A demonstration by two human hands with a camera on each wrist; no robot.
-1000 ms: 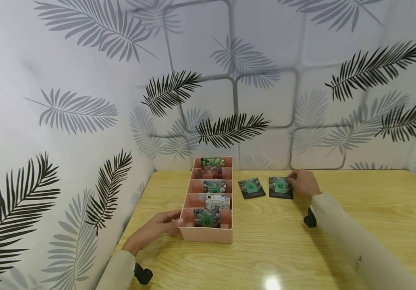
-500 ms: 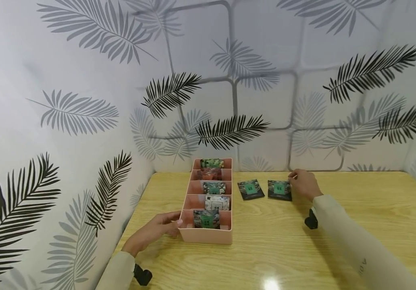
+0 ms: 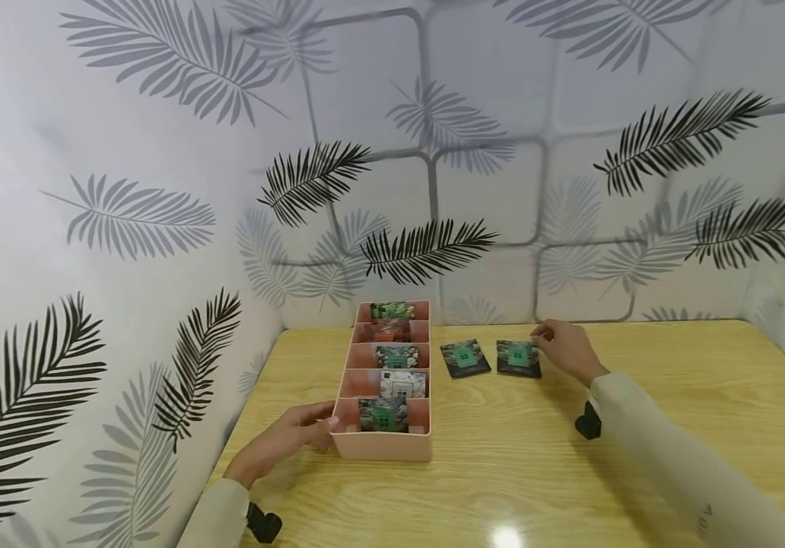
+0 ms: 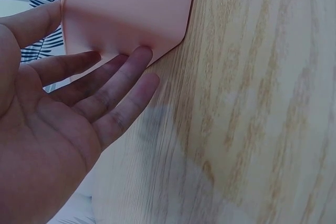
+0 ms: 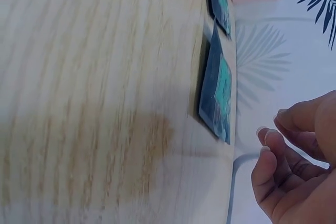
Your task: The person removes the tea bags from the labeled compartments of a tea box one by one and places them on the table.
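Observation:
A long pink organizer box (image 3: 382, 447) with several compartments stands left of the table's middle. My left hand (image 3: 290, 438) holds its near left corner, thumb over the rim; in the left wrist view the fingers (image 4: 118, 85) lie against the outer wall. Two flat dark sachets with green square labels lie to the right of the box: a left sachet (image 3: 465, 358) and a right sachet (image 3: 519, 358). Just beside the right sachet is my right hand (image 3: 566, 348), its fingers loosely bent. In the right wrist view, a gap separates the fingertips from that sachet (image 5: 216, 90), and the hand holds nothing.
Sachets stand in the compartments: dark with green label (image 3: 383, 415) nearest, then white (image 3: 402, 384), dark floral (image 3: 396, 356), red (image 3: 388, 330) and green (image 3: 392, 310) at the back. Leaf-patterned walls (image 3: 461, 175) border the wooden table (image 3: 488, 464) behind and at left.
My right hand has come slightly away from the right sachet, which it touched at the edge before. The head view has shifted a little. The left hand stays on the box corner.

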